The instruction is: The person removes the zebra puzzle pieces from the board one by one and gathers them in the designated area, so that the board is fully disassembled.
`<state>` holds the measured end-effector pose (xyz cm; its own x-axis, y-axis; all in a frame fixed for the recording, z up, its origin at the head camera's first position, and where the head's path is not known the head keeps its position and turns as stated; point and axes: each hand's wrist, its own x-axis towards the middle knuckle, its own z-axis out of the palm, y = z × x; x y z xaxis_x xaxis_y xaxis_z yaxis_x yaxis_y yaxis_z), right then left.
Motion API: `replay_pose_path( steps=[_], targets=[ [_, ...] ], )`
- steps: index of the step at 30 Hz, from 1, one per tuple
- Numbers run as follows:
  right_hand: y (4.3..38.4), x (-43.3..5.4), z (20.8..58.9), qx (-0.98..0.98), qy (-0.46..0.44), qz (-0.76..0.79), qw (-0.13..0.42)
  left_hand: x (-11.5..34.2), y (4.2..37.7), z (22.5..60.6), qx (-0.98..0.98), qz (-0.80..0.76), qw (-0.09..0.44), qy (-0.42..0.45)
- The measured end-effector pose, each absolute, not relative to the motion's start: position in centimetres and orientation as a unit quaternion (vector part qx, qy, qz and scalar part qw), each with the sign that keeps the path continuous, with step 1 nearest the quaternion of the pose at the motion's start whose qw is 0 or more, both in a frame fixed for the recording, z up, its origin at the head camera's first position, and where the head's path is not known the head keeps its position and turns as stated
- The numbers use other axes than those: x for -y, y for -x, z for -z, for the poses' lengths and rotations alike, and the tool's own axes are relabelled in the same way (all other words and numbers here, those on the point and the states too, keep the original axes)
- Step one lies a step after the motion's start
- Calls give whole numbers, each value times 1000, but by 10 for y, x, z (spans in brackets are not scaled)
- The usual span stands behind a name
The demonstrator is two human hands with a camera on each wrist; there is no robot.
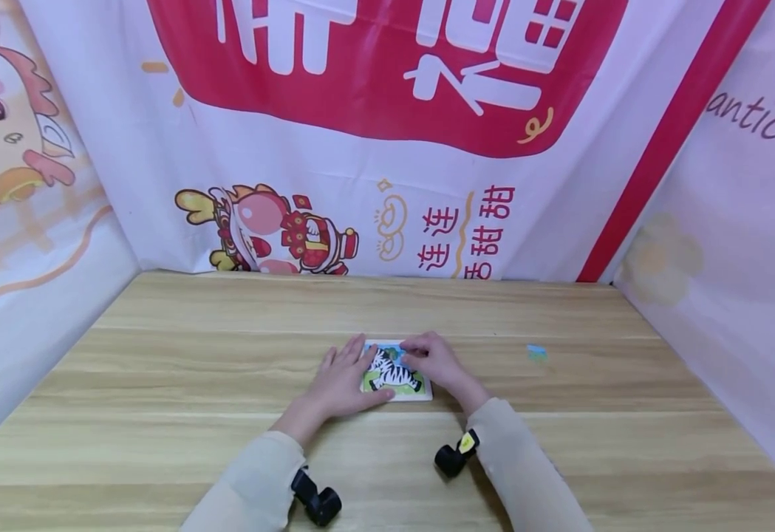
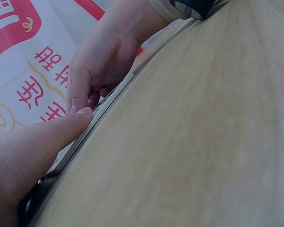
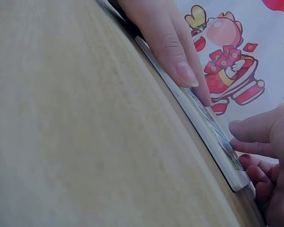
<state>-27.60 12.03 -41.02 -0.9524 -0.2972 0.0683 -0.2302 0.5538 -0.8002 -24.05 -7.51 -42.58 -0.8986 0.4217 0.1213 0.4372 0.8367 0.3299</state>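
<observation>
A small zebra picture puzzle (image 1: 395, 378) with a white frame lies flat on the wooden table. My left hand (image 1: 346, 380) rests along its left side, fingers extended over the upper left and thumb at the lower edge. At the puzzle's upper right, my right hand (image 1: 432, 360) bends over the picture with thumb and forefinger close together. Its other fingers (image 3: 260, 182) curl beside the frame's corner in the right wrist view. I cannot tell whether a piece sits between the right fingertips. A loose blue and green puzzle piece (image 1: 537, 352) lies to the right.
The wooden table (image 1: 194, 369) runs back to a white fabric backdrop (image 1: 387, 170) with red printing. Printed fabric also hangs along the left and right sides. A black wrist camera (image 1: 317, 502) is strapped to the left sleeve, another camera (image 1: 452, 459) to the right one.
</observation>
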Motion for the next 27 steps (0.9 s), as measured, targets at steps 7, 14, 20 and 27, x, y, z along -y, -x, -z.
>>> replay_pose_path(
  steps=[7, 14, 20, 27],
  targets=[
    [276, -119, 408, -884, 136, 445, 45, 75, 240, 421, 958, 175, 11, 227],
    [277, -117, 411, -891, 128, 435, 29, 76, 240, 421, 958, 177, 5, 225],
    [279, -111, 413, -903, 104, 418, 9, 76, 239, 419, 956, 183, 2, 227],
    [280, -109, 413, -915, 92, 392, -1, 76, 239, 420, 958, 177, 2, 227]
  ],
)
